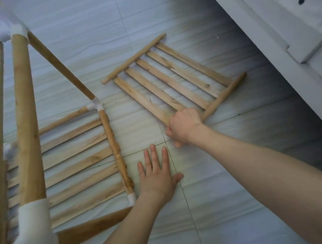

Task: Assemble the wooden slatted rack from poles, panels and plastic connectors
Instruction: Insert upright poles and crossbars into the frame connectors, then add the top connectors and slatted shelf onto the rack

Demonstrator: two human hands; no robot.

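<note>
Now your right hand (183,124) is clamping the loose panel (173,75) at its near pole; it looks light and stiff. Left hand (158,176) is lying flat, fingers apart, on the floor (211,176).

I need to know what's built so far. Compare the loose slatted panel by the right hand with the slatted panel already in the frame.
The loose slatted panel lies free on the floor with bare rail ends; the fitted slatted panel has white plastic connectors on its rail ends, joined to poles. The right hand grips the loose one's near corner; the left hand lies flat on the floor beside the fitted one. Both have flat wooden slats between round rails.
</note>
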